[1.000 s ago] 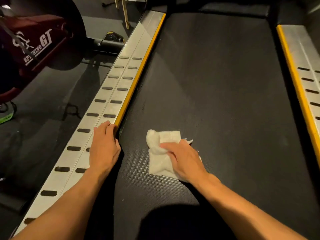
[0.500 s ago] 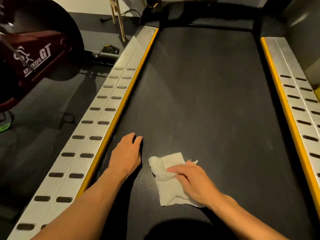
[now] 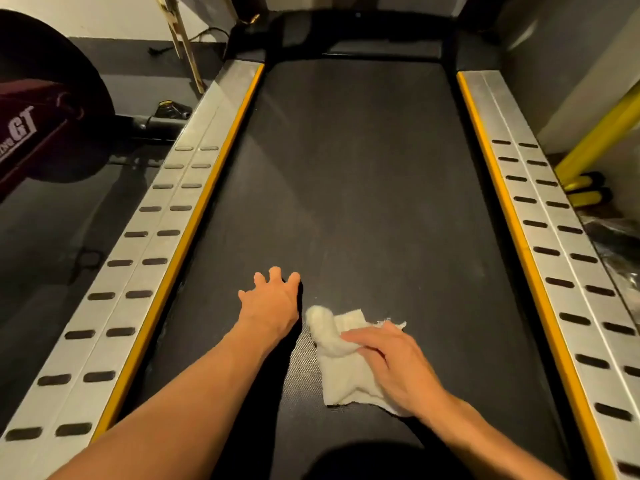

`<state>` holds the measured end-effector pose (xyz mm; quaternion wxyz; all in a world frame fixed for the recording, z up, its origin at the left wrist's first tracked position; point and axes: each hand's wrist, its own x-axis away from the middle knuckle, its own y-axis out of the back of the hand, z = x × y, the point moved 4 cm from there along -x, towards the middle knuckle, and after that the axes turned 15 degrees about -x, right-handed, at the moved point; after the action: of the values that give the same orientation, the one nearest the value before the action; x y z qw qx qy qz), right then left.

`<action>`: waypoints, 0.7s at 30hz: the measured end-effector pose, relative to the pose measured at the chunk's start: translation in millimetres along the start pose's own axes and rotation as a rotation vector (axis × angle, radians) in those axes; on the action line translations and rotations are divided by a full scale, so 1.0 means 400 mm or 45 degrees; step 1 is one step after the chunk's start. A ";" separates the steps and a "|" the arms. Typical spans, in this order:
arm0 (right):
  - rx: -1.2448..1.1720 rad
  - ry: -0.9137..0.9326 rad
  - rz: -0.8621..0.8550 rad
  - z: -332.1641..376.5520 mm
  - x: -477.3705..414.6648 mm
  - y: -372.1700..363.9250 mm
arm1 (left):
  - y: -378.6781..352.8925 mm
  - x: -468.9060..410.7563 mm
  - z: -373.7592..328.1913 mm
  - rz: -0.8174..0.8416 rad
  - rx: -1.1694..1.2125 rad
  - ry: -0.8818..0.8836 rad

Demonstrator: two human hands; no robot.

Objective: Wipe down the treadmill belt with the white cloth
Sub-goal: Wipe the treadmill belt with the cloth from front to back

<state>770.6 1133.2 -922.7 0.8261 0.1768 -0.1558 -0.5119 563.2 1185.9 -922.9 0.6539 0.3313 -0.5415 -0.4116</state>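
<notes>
Since the cloth [image 3: 341, 382] looks light and limp, bunching at one edge, the right hand [image 3: 393, 370] presses it flat-fingered while the left hand [image 3: 270, 303] rests spread on the belt [image 3: 363, 185].

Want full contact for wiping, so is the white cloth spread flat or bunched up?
Mostly spread: the white cloth lies flat on the belt under the right hand, with one far corner bunched into a lump.

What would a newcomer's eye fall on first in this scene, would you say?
The white cloth glows against the dark treadmill belt near its close end, with the right hand pressing on it. The left hand, fingers spread, sits on the belt just beside it. Yellow strips edge the slotted silver side rails on both sides.
</notes>
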 end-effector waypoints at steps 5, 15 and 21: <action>0.156 -0.119 -0.330 -0.074 -0.064 0.159 | 0.000 0.000 -0.006 -0.040 -0.029 -0.021; 0.043 -0.037 -0.414 -0.062 0.030 0.171 | -0.017 0.012 -0.049 -0.081 -0.161 -0.113; 0.210 -0.251 -0.474 -0.150 0.045 0.232 | 0.011 0.010 -0.102 -0.097 -0.197 -0.242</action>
<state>877.9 1163.4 -932.8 0.6809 0.2188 -0.2418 -0.6558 604.3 1183.8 -925.0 0.6072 0.2598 -0.5546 -0.5062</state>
